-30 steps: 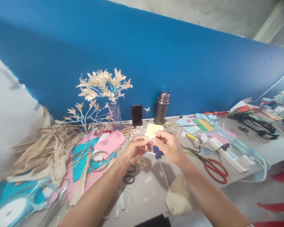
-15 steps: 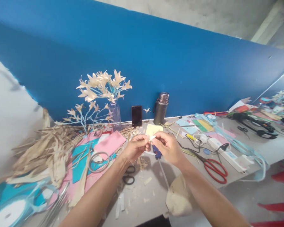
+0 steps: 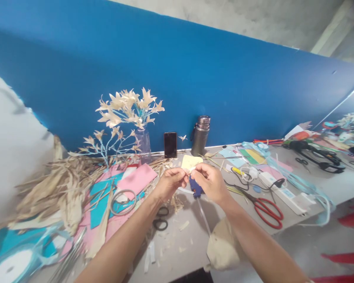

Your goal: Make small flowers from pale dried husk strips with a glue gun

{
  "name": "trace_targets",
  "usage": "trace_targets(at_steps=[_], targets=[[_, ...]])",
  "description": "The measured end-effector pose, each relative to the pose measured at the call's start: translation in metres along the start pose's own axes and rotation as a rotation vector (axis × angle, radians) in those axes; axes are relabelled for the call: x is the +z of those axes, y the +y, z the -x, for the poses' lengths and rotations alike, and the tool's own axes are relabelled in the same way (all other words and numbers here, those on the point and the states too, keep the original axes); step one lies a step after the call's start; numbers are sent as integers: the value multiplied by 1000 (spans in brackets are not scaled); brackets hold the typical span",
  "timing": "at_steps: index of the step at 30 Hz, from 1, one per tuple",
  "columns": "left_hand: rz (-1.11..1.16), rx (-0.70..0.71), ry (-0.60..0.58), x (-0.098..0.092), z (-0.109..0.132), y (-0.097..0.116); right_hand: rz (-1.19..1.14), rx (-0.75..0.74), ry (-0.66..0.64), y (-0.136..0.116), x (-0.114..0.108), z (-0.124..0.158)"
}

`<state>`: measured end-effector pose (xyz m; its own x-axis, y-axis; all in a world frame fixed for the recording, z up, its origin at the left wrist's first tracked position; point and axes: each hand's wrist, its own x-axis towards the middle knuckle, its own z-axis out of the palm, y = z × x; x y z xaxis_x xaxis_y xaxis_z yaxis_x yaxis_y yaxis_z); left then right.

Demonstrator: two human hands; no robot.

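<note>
My left hand (image 3: 173, 181) and my right hand (image 3: 210, 182) meet above the middle of the table, thumbs and fingers pinched. A small white piece (image 3: 191, 169) shows at my right fingertips; it is too small to tell its kind. What my left fingertips pinch is hidden. Just below lies a blue glue gun (image 3: 196, 189), partly covered by my right hand, with a clear glue stick (image 3: 204, 218) running out of its back. A yellow sheet (image 3: 191, 160) lies behind my fingers. Black-handled scissors (image 3: 161, 224) rest beside my left forearm.
Dried husks (image 3: 61, 188) and pink and blue sheets (image 3: 138, 177) cover the left side. A vase (image 3: 143, 145) of pale flowers (image 3: 129, 104), a phone (image 3: 170, 144) and a flask (image 3: 200, 135) stand at the back. Red-handled scissors (image 3: 268, 212) and a power strip (image 3: 283, 192) lie right.
My fingertips have moved slightly apart, and my right hand has shifted a little to the right. More of the blue glue gun shows between my hands.
</note>
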<state>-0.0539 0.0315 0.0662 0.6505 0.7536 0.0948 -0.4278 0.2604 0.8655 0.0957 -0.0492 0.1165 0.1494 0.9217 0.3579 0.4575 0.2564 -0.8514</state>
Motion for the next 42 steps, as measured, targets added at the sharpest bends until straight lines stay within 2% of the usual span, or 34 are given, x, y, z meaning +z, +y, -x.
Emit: trace_targets(at_steps=[7,11,16,21,25,34,42], targets=[[-12,-28,111,1,-3,-1,-67,38,21,9,4,-6],[101,-9,102,0,-5,1,-103,85,18,7,4,-8],[-42,141,158,-4,-6,5,-122,138,27,8,3,-10],[-171,176,71,-6,-2,9,-153,158,10,10,3,-10],[-227,162,68,-4,-1,7,-191,157,-3,9,4,-11],[72,110,101,-1,-2,2,-204,107,-57,4,4,-6],[101,73,117,-6,-3,-4,-203,48,-38,37,17,-10]])
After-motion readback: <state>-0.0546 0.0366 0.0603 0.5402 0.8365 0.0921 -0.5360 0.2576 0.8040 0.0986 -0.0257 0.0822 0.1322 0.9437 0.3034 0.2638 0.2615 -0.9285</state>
